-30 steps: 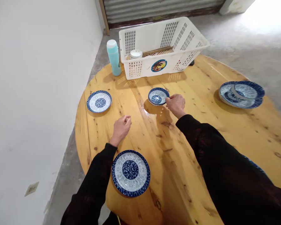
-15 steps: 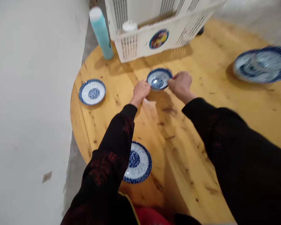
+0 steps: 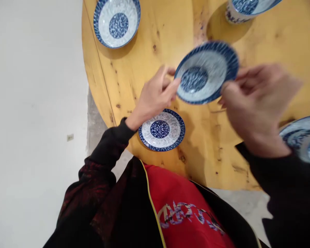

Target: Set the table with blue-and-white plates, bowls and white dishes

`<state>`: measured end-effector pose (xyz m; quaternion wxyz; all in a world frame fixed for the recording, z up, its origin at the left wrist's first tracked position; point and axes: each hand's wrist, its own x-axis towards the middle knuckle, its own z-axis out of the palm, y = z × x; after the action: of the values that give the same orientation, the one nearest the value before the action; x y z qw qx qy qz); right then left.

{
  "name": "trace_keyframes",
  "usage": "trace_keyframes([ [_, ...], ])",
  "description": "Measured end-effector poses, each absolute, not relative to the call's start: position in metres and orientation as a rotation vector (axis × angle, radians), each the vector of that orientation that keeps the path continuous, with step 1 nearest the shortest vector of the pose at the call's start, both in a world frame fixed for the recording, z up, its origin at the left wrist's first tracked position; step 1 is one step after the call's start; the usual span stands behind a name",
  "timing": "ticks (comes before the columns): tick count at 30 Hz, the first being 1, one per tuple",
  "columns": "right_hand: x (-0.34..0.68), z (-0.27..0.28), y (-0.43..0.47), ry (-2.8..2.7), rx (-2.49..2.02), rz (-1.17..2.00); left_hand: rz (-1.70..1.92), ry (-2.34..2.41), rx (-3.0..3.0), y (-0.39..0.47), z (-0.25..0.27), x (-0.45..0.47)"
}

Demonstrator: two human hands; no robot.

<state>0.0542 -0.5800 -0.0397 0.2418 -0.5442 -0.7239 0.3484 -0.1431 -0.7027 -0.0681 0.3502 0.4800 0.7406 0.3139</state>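
Note:
A blue-and-white plate is tilted in the air over the table, slightly blurred by motion. My right hand grips its right rim, thumb on top and fingers mostly behind. At the left rim, the thumb and fingers of my left hand pinch the edge. Below my left hand, another blue-and-white plate lies flat near the table's front edge, partly covered by the wrist.
On the round wooden table, a patterned bowl sits at the upper left. A deeper bowl is cut off by the top edge. More blue-and-white dishes lie at the right, partly behind my right arm. A white wall stands left.
Both hands have left the bowl at the back and come nearer, now holding a plate. The view has tilted down, so the white basket and light-blue bottle are out of frame.

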Motion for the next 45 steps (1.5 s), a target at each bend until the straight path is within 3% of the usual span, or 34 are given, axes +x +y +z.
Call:
trace_keyframes([
  [9,0.07,-0.089,-0.732,-1.773,-1.688,1.19,0.636,1.931,1.129,-0.819,-0.072,-0.118],
  [26,0.066,-0.107,-0.752,-1.682,-1.789,1.238,0.488,1.919,1.249,-0.826,-0.09,-0.124],
  [36,0.069,-0.078,-0.755,-1.586,-1.883,1.163,0.96,2.083,0.968,-0.848,-0.092,-0.171],
  [45,0.057,-0.083,-0.774,-1.337,-1.986,1.329,1.163,2.168,0.726,-0.883,-0.11,-0.214],
])
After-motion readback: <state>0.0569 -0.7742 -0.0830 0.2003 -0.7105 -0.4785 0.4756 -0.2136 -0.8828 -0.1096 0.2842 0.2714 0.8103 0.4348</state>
